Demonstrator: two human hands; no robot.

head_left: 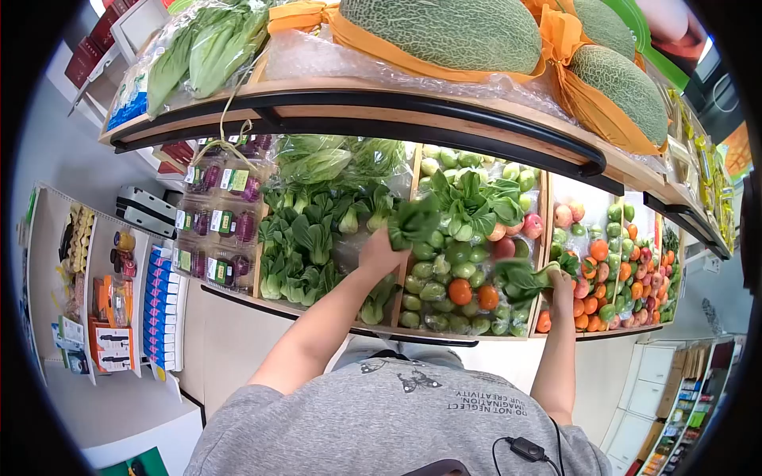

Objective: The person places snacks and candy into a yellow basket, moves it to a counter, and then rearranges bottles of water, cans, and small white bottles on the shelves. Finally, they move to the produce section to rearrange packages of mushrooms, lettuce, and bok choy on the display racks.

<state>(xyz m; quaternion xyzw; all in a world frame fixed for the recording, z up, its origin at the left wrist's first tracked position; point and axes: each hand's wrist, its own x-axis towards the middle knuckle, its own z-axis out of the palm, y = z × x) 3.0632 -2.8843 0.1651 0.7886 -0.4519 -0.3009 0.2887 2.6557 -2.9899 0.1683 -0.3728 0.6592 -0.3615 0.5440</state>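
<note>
My left hand (382,255) is closed around a bok choy (416,222), its dark leaves blurred as it hangs over the divider between two bins. In my right hand (560,289), a second bok choy (520,279) is gripped by its pale base, leaves pointing left above the tomato bin. Loose bok choy (305,238) fills the bin to the left of my left hand. More bok choy (472,202) lies on top of the green tomatoes (456,254), between and beyond my hands. Two orange tomatoes (459,291) sit among the green ones.
Plastic boxes of purple produce (205,222) stand at the left. Mixed tomatoes and apples (599,251) fill the bins at right. Above, a shelf with a black rail (429,119) holds netted melons (444,32) and bagged leafy greens (208,51), overhanging the bins' far side.
</note>
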